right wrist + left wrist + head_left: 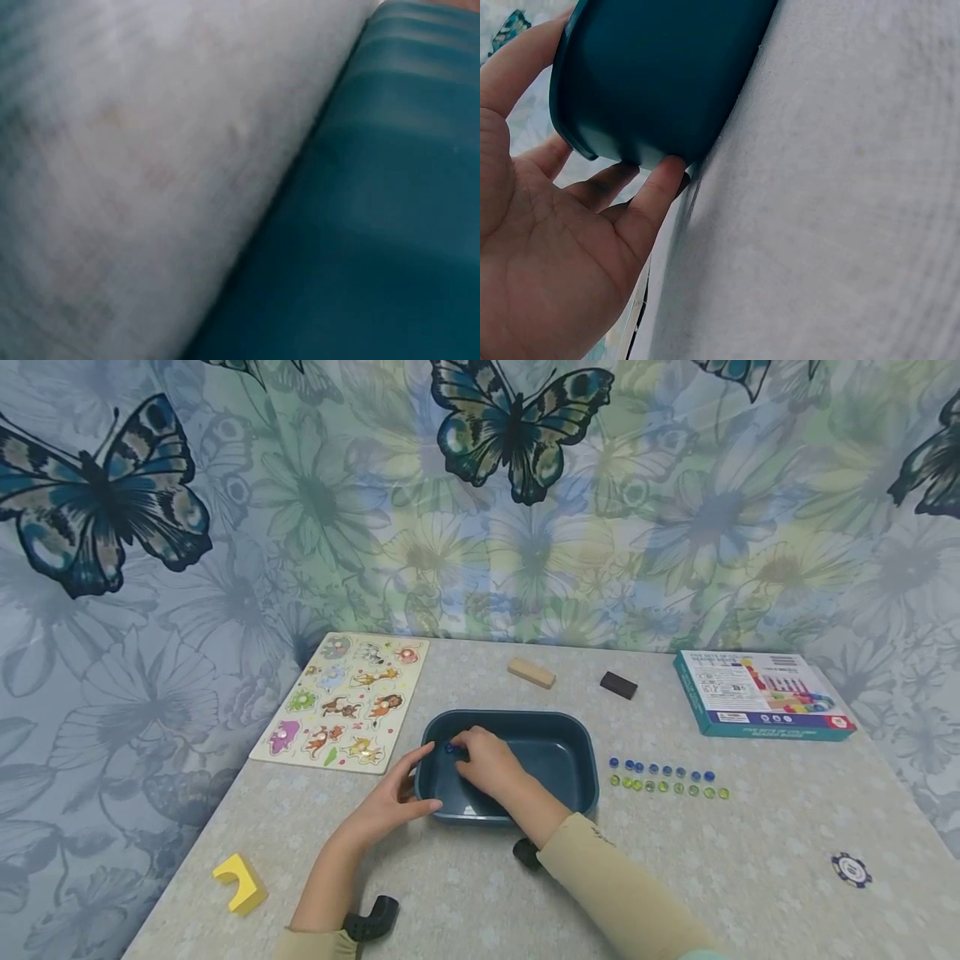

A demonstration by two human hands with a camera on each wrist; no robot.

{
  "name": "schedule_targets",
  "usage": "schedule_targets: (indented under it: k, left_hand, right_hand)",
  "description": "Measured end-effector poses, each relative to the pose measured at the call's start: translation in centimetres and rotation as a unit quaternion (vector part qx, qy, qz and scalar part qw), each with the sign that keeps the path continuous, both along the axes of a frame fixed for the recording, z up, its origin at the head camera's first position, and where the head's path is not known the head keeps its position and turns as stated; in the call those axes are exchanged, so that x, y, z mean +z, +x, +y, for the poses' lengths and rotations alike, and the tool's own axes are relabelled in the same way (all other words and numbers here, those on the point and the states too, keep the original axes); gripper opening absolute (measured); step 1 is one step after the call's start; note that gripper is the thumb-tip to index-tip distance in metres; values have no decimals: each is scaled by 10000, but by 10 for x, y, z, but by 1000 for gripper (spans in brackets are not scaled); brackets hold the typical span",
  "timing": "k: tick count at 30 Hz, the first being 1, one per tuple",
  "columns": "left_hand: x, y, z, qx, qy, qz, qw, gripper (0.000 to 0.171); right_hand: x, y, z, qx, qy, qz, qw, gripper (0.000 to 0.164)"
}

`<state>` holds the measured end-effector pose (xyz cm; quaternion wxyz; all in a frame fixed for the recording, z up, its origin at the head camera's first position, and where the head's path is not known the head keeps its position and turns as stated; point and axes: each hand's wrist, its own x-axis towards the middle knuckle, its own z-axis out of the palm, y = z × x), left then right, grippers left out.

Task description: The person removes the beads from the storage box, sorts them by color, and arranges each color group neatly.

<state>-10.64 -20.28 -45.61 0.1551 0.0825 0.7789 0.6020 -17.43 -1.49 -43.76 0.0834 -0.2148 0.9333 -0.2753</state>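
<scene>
A dark teal plastic tub [555, 760] stands in the middle of the table. My left hand [386, 810] holds its left end; in the left wrist view several fingers lie against the outer wall of the tub [660, 82] and one digit reaches the rim. My right hand [491, 764] reaches down inside, over the left half. At its fingertips, by the left wall, is a small blue glass bead [450, 748], pinched and partly covered. The right wrist view is blurred and shows mostly the outer side of the tub [390, 195].
Right of the tub lie a row of blue beads [654, 769] and a row of green beads [649, 786]. Around stand an animal puzzle board [352, 702], a wooden block [532, 672], a black block [618, 685], a boxed set [765, 693], a yellow arch block [243, 885] and a poker chip [851, 869].
</scene>
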Motion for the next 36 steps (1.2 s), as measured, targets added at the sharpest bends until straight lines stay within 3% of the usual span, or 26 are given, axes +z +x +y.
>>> schedule_targets:
  k: [8, 17, 23, 29, 36]
  left_hand:
    - [2, 3, -2, 122, -115, -16, 9999, 79]
    - [0, 3, -2, 147, -97, 19, 9998, 80]
    - [-2, 2, -1, 134, -118, 2, 9998, 79]
    - [0, 2, 1, 173, -148, -75, 9997, 79]
    - [1, 1, 2, 218, -258, -46, 9994, 78]
  right_hand:
    - [-1, -1, -7, 150, 381, -107, 9991, 36]
    - [-2, 0, -8, 197, 480, -169, 9985, 14]
    - [-1, 0, -6, 329, 386, -263, 9984, 11]
    - [4, 2, 3, 585, -210, -237, 9978, 10]
    - [21, 8, 32, 804, -1149, -359, 9895, 11]
